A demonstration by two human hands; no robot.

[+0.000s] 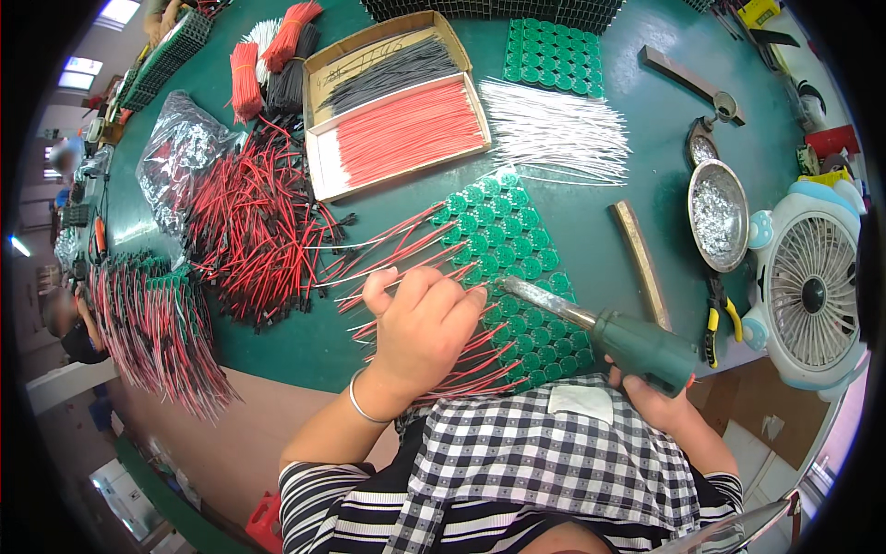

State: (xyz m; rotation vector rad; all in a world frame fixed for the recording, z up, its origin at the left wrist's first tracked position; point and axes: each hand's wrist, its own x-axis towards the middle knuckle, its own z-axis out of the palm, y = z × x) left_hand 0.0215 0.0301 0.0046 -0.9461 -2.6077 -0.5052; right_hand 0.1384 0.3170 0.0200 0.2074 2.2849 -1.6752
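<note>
My left hand is closed in a pinch over the left part of a panel of round green circuit boards. Its fingertips almost touch the panel, and whatever lies between them is hidden. Red and white wires run leftward from the panel's edge, some passing beneath this hand. My right hand grips the green handle of a soldering iron from below. The iron's metal tip points left and meets the panel, or hovers just over it, beside my left fingertips.
A tangled pile of red and black wires lies left of the panel. Behind it are a box of cut wires and loose white wires. A metal bar, pliers, a metal dish and a fan stand right.
</note>
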